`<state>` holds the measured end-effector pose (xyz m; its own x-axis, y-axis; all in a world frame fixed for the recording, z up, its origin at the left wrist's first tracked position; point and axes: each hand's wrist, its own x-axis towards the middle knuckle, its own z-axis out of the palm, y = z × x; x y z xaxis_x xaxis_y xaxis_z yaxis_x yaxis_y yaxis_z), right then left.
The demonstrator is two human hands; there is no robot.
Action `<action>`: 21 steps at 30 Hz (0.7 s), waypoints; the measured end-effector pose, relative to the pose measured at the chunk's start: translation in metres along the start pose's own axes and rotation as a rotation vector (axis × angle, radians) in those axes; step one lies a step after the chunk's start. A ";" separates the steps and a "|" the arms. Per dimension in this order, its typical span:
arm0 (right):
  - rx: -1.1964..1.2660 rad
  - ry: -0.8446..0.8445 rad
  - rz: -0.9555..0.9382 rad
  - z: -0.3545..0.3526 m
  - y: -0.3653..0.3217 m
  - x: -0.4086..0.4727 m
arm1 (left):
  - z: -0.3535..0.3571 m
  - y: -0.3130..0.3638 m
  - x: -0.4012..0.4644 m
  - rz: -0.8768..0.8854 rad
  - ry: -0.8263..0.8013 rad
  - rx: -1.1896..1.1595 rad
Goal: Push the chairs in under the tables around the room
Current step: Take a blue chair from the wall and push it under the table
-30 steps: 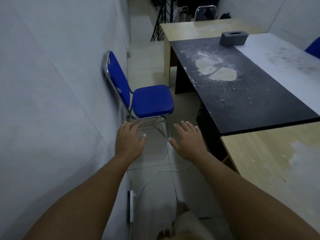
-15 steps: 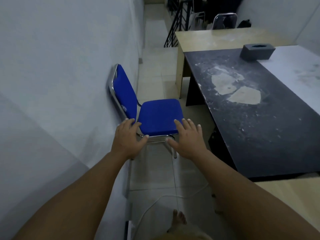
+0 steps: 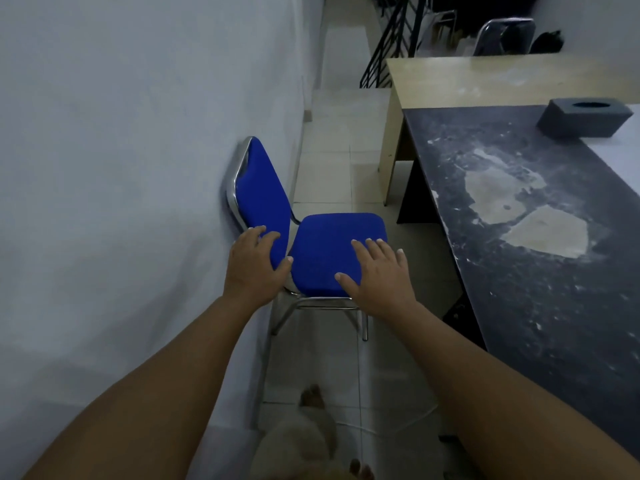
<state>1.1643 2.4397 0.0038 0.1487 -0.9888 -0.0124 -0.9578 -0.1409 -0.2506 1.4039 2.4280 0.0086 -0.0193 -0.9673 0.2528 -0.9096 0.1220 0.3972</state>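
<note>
A blue padded chair (image 3: 332, 244) with a chrome frame stands with its backrest against the white wall on the left, its seat facing the dark worn table (image 3: 526, 258) across a narrow aisle. My left hand (image 3: 254, 265) hovers open at the near lower edge of the backrest, fingers spread. My right hand (image 3: 375, 275) is open over the near right corner of the seat. Whether either hand touches the chair is unclear. Neither hand grips anything.
A pale wooden table (image 3: 485, 81) adjoins the dark one at the back, with another chair (image 3: 504, 36) behind it. A dark tissue box (image 3: 585, 116) sits on the tabletop. A black railing (image 3: 391, 39) stands at the far end. A white cable (image 3: 391, 426) lies on the tiled floor.
I have stepped closer to the blue chair. Both hands moved forward from in front of the seat's edge to over the backrest and the seat.
</note>
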 end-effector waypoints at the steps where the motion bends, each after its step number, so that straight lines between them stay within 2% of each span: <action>1: 0.002 -0.005 -0.002 0.002 0.000 0.012 | 0.002 -0.004 0.010 -0.021 0.006 -0.002; 14: 0.015 -0.056 -0.061 0.016 -0.009 0.197 | 0.035 -0.062 0.168 -0.188 0.038 0.002; 21: 0.054 -0.068 -0.049 0.027 -0.014 0.252 | 0.050 -0.078 0.217 -0.462 0.035 -0.048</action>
<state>1.2217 2.1941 -0.0223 0.2130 -0.9749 -0.0643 -0.9346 -0.1841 -0.3044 1.4500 2.1976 -0.0119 0.3984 -0.9146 0.0688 -0.7991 -0.3093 0.5156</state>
